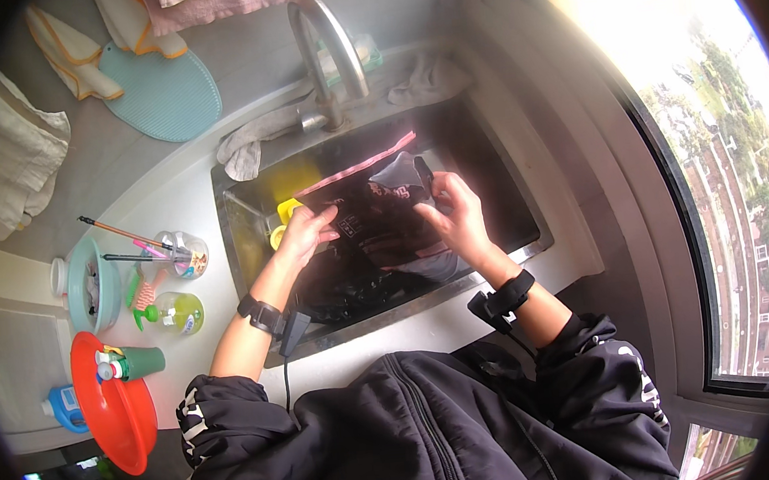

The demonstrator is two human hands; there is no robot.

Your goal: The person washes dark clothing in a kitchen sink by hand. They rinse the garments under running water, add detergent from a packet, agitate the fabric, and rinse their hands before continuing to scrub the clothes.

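Note:
A dark plastic pouch [368, 207] with a pink edge and printed writing is held over the sink [397, 303]. My left hand [308, 231] pinches its left side between thumb and fingers. At the other end, my right hand [454, 210] grips a corner, where the film is folded over and its greyish side shows. What lies under the pouch in the dark basin is mostly hidden. Close to my left fingers, a yellow object [284, 218] sits in the basin's left part. Both wrists wear black straps with small devices.
A curved steel faucet [333, 45] rises behind the sink, with grey cloths [239, 150] beside it. On the left counter stand a jar of brushes [183, 254], a green-pump soap bottle [178, 313], a teal basin [106, 292] and a red basin [108, 408]. A window [715, 177] borders the right.

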